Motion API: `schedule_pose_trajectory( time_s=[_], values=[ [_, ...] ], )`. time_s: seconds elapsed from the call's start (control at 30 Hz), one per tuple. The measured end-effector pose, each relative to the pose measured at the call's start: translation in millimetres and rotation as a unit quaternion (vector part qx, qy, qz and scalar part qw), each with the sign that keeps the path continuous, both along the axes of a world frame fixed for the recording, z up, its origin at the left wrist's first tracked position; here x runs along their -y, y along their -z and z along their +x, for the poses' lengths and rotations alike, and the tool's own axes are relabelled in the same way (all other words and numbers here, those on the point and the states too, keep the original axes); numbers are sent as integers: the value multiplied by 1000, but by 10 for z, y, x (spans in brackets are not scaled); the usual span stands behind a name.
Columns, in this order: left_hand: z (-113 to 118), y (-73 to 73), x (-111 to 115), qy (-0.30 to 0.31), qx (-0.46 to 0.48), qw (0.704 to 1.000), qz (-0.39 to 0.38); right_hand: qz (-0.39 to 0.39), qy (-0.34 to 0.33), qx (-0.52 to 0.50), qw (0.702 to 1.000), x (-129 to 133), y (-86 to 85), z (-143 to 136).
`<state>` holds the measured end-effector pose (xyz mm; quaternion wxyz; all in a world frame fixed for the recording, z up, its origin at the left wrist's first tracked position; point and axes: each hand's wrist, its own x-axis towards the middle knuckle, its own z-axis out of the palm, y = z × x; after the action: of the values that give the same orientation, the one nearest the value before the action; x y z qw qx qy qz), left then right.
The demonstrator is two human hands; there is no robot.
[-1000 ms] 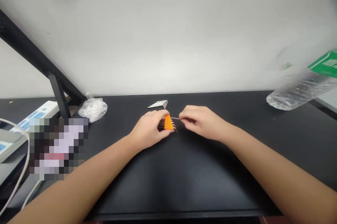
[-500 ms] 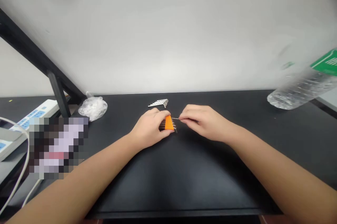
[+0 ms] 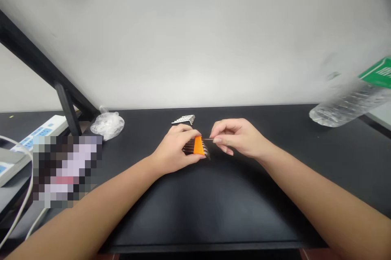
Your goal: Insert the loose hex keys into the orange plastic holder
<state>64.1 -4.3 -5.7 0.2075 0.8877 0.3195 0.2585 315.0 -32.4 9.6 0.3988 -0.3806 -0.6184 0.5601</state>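
Note:
My left hand (image 3: 174, 149) grips an orange holder (image 3: 199, 146) between thumb and fingers. Several dark metal hex keys (image 3: 188, 146) pass through the holder, their bent ends showing on its right side. To the right, my right hand (image 3: 236, 135) pinches a thin metal key (image 3: 208, 139) at the holder's upper right, with its lower fingers loosely curled. Whether that key sits inside the holder is hard to tell. Behind my left hand, a fanned row of silver hex keys (image 3: 186, 119) lies on the black table (image 3: 195, 215).
A crumpled clear plastic bag (image 3: 108, 124) lies at the back left. Beyond the left frame bar (image 3: 69, 107) are a white power strip (image 3: 39, 131), cables and a pixelated patch. A clear bottle with a green label (image 3: 345, 105) is at the right.
The orange holder has shifted slightly right and tilted in my left hand. My right hand's lower fingers have spread from its palm, while thumb and forefinger stay near the thin key.

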Motion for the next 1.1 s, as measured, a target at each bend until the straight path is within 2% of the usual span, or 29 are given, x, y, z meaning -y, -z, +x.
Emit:
schedule_pose_trajectory(
  time_s=[0.1, 0.23, 0.3, 0.37, 0.43, 0.5, 0.57, 0.63, 0.7, 0.77, 0.83, 0.97, 1.1],
  values=[
    [-2, -28, 17, 7, 28, 999, -37, 39, 18, 5, 999, 39, -34, -15],
    [20, -64, 54, 45, 52, 995, -68, 130, 24, 83, 988, 105, -79, -63],
    [33, -66, 74, 61, 59, 995, -53, 96, 25, 85, 991, 93, -35, -105],
    [40, -56, 88, 67, 54, 996, -26, 23, 21, 74, 997, 47, 46, -147],
    [41, -40, 94, 69, 37, 997, -2, -28, -6, 86, 996, -10, 119, -171],
    [40, -22, 91, 68, 15, 998, 8, -18, -27, 119, 992, -55, 146, -159],
    [40, -6, 79, 59, -5, 998, 15, 43, 0, 171, 984, -85, 123, -96],
    [40, 10, 60, 47, -24, 998, 27, 127, 73, 258, 955, -117, 91, 14],
    [38, 25, 36, 37, -40, 998, 40, 195, 142, 372, 897, -166, 91, 151],
    [32, 40, 12, 26, -50, 997, 47, 210, 153, 467, 845, -225, 133, 272],
    [27, 52, -7, 8, -55, 997, 50, 187, 131, 530, 817, -270, 192, 344],
    [22, 67, -29, -28, -57, 997, 44, 140, 88, 584, 795, -265, 231, 323],
    [15, 79, -48, -34, -61, 997, 42, 142, 83, 574, 802, -192, 167, 219]
  ],
)
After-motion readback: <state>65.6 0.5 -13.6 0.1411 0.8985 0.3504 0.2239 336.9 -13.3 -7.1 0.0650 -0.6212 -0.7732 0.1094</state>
